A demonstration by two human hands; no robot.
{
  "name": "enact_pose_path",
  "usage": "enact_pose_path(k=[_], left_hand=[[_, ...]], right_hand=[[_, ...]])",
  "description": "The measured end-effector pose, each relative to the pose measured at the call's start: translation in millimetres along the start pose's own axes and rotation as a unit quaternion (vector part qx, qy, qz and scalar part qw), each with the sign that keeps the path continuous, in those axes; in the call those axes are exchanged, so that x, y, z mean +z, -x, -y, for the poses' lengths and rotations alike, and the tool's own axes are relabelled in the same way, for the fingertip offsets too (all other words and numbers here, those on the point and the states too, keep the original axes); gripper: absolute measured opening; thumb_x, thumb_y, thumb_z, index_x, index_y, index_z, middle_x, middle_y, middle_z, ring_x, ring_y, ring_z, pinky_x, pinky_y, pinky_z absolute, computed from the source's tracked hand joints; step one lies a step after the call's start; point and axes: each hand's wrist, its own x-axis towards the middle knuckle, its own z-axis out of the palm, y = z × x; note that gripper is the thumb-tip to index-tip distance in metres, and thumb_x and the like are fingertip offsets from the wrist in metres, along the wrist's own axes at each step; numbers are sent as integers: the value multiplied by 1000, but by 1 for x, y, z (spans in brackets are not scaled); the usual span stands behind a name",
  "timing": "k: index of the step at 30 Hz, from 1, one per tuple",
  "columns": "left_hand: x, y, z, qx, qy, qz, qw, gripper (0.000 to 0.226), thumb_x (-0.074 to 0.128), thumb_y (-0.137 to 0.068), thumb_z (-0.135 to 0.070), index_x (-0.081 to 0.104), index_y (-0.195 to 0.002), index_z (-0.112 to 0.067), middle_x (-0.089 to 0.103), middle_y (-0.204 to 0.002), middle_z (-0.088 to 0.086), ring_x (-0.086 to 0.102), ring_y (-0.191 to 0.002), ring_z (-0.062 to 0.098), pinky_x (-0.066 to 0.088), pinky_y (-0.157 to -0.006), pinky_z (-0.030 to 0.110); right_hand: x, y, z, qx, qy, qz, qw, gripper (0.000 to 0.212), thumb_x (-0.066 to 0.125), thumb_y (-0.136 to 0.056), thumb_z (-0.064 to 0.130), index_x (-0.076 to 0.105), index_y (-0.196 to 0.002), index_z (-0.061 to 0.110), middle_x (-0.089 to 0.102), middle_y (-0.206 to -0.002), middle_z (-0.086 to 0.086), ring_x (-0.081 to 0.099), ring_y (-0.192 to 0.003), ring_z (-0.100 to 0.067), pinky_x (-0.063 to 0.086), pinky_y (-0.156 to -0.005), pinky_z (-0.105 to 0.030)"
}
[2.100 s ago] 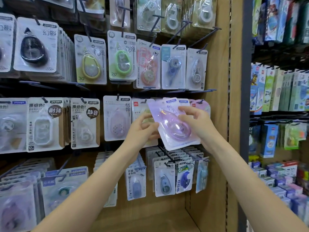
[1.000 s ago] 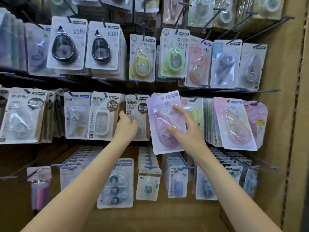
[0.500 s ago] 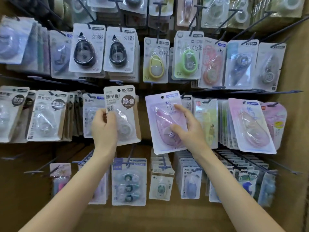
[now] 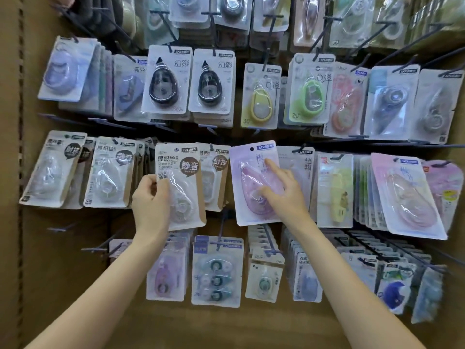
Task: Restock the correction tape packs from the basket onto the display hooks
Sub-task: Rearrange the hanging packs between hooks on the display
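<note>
My right hand (image 4: 281,195) holds a purple correction tape pack (image 4: 249,177) flat against the middle row of the display, index finger stretched up its face and thumb across the blister. The pack's hang hole is free of any hook. My left hand (image 4: 151,195) grips a brown-and-white correction tape pack (image 4: 183,182) by its left edge, held out in front of the middle row. The basket is out of view.
Rows of correction tape packs hang on dark hooks across a cardboard-coloured back panel (image 4: 32,248). A matching pink pack (image 4: 405,195) hangs at the right of the middle row. Bare hooks (image 4: 63,227) stick out at lower left. Smaller packs fill the bottom row.
My left hand took the brown-and-white pack off the middle row and holds it forward. My right hand keeps the purple pack at the same spot. The camera moved left and closer.
</note>
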Motion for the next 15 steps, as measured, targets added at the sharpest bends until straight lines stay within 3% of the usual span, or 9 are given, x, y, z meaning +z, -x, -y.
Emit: enact_pose_path(k=[2,4,9,15], left_hand=[[3,-1,0,-2,2,5,1000,25,41,-91,-11,43,-68,-19,38,-63,-3,30,-56,12,25,-54,29],[7,-1,-2,-2,7,14,1000,24,41,-91,-11,42,-67,-17,37,-63,-2,29,-56,12,25,-54,30],[10,2,-8,5,11,25,1000,26,42,-92,-10,44,-67,-18,39,-62,-2,32,-56,12,27,-55,27],[7,-1,-5,-2,12,21,1000,25,42,-90,-10,43,-66,-16,38,-62,-2,30,-57,13,27,-56,29]], right_hand=[[-2,-3,4,11,-24,4,1000,57,58,-86,4,45,-137,26,48,-125,-2,44,-108,-4,33,-83,-3],[-5,-5,8,35,-62,13,997,56,58,-85,5,47,-136,26,50,-130,2,46,-113,-6,35,-90,-13],[-14,-5,13,100,-205,36,973,54,58,-82,1,53,-132,20,50,-137,12,37,-130,-7,34,-87,-17],[-16,-7,20,93,-108,12,990,55,59,-83,6,52,-133,28,45,-138,6,39,-112,-6,33,-69,-9]])
